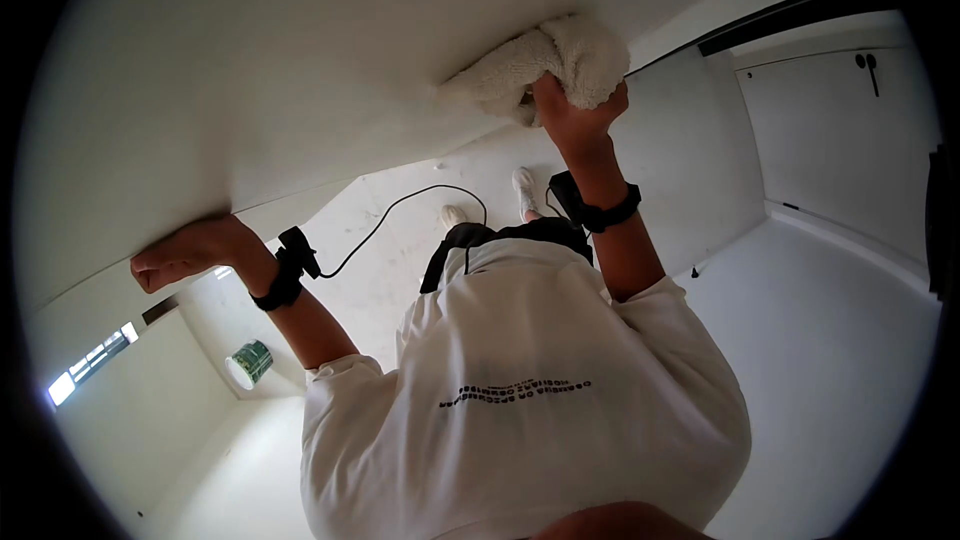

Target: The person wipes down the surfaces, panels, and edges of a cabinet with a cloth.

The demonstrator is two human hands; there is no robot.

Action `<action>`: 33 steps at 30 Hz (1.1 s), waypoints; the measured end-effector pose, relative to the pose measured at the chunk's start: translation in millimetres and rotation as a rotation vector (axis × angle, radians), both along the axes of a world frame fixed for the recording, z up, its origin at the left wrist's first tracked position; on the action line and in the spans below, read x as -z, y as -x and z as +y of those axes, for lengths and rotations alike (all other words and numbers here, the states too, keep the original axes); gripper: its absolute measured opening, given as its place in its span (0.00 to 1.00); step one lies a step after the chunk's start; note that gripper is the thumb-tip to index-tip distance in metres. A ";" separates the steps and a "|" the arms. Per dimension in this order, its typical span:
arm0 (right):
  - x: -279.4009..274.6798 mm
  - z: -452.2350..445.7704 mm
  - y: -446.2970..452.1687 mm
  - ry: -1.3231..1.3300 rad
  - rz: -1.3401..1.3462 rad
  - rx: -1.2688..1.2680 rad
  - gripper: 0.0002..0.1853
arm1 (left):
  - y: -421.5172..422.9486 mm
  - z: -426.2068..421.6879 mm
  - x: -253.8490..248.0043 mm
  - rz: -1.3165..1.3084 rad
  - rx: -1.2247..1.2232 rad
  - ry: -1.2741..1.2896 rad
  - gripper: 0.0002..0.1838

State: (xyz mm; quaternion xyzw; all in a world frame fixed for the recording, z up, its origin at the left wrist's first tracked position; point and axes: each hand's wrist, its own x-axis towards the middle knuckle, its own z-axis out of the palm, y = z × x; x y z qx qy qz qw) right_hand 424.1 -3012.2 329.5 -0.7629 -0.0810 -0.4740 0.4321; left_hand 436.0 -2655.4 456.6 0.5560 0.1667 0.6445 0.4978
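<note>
My right hand (pixel 585 120) grips a fluffy white cloth (pixel 590 55), bunched and pressed against a large smooth white surface (pixel 300 70). Part of the cloth spreads out flat to the left of the fingers. At the left, my left hand (pixel 195 248) is closed with its fingers curled, touching the lower edge of that same surface. Whether anything is inside those fingers is hidden. Each wrist wears a black strap (pixel 284 275) with a small device, and a black cable (pixel 400 202) runs from the left one towards my waist.
Below me my light shoes (pixel 524 192) stand on a pale floor (pixel 390 205). A green and white bucket (pixel 250 364) is at the lower left. White doors with dark handles (pixel 872 72) are at the right, and a bright window (pixel 90 368) shows at the far left.
</note>
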 end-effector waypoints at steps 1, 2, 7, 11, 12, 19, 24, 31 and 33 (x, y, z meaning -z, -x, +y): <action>0.0 -0.4 0.7 0.017 0.001 0.014 0.20 | 1.1 -0.1 1.0 0.006 0.012 -0.003 0.18; -1.7 -2.2 -0.4 0.034 -0.002 0.028 0.20 | 1.0 -1.3 1.9 0.006 0.017 0.000 0.18; -19.4 -4.9 -3.5 0.056 -0.044 0.083 0.19 | 2.5 -10.6 1.0 0.034 0.048 0.014 0.20; 0.1 -3.7 -5.3 -0.001 -0.035 0.064 0.18 | 2.9 -8.7 0.4 0.070 0.020 -0.010 0.22; 4.4 -5.9 -5.7 0.018 -0.038 0.076 0.18 | 3.2 -8.6 1.0 0.077 0.011 -0.017 0.22; -26.7 -6.3 -12.0 -0.011 -0.177 0.068 0.19 | 4.3 -3.3 6.1 0.075 -0.012 -0.067 0.22; 58.5 -15.5 -7.6 0.018 0.009 0.062 0.19 | 0.2 11.8 16.9 0.074 -0.060 -0.137 0.25; -7.3 -35.0 -17.6 0.264 -0.097 0.203 0.28 | 0.5 14.4 15.5 0.043 -0.016 -0.177 0.35; -4.3 -39.8 -21.6 0.379 -0.091 0.307 0.32 | -4.9 27.8 20.8 0.019 -0.038 -0.266 0.32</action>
